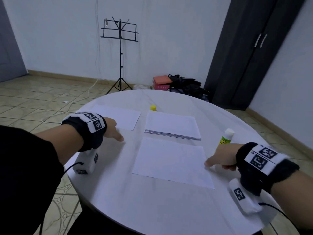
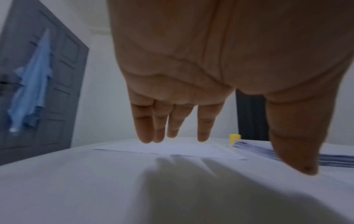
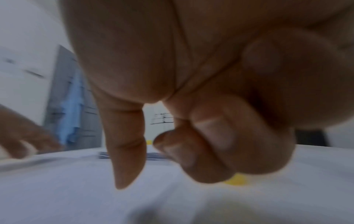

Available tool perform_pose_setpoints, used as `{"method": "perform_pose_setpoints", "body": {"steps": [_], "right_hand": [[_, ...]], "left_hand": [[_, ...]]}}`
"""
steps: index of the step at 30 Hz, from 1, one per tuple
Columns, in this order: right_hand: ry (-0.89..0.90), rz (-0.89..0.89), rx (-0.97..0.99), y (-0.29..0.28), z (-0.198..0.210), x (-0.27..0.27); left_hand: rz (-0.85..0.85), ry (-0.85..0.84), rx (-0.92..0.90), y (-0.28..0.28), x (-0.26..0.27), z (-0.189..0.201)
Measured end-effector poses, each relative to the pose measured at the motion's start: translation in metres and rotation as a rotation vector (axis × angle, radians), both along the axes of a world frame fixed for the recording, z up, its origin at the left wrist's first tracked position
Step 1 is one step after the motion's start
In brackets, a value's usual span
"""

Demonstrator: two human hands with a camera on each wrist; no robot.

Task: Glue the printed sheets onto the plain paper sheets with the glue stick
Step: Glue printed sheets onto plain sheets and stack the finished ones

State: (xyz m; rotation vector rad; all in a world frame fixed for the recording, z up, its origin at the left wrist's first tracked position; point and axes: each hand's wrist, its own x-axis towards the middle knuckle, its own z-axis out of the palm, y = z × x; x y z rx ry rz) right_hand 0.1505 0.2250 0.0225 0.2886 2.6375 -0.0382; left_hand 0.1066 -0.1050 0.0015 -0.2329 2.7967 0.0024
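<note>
L to R across the round table (image 1: 118, 200), as I read it from the remote feed

L hand (image 1: 111, 128) hovers over the table's left side, palm down, fingers straight and relaxed per L wrist cam, holding nothing. Fingertips (image 2: 146, 138) hang just above the near edge of a single plain sheet (image 1: 122, 117) lying toward the far-left edge

Centre: stack of printed sheets (image 1: 171, 127), dark print showing along its near edge. Yellow cap (image 1: 153, 108) stands just behind the stack, near the far edge. Nearer me, one white sheet (image 1: 171, 162) lies flat, long axis running L-R; can't tell if it's printed side down or plain

R side: R hand (image 1: 221, 157) grasps the glue stick (image 1: 226, 137), fingers curled round the lower barrel, stick roughly upright, white top end up, cap off I judge. R thumb tip sits at the near sheet's right edge; contact unclear, R wrist cam blurred

Key relation: near sheet lies directly left of the R hand, so R is the nearer hand; I judge the next move needs the stick tipped over and swept leftward along the sheet's long axis. L hand is well apart from that sheet, would have to come in toward centre to pin it
</note>
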Motion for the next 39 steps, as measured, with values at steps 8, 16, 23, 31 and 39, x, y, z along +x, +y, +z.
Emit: {"method": "perform_pose_setpoints", "body": {"steps": [8,16,23,31,39], "right_hand": [[0.092,0.419,-0.121,-0.128,0.013,-0.018],[0.097,0.713,-0.073,-0.245,0.006,-0.042],[0.022,0.784,0.050,-0.268,-0.010,-0.069],[0.010,0.793,0.197,-0.275,-0.014,-0.073],[0.069,0.743,0.096,-0.267,-0.021,-0.074]], "left_hand": [[0.136,-0.060,-0.112,-0.054,-0.033,-0.011],[0.161,-0.056,-0.182,-0.080,-0.058,-0.009],[0.194,-0.007,-0.135,-0.091,-0.066,-0.007],[0.182,-0.066,-0.097,-0.092,-0.080,-0.006],[0.363,0.146,0.313,-0.105,-0.075,-0.002]]}}
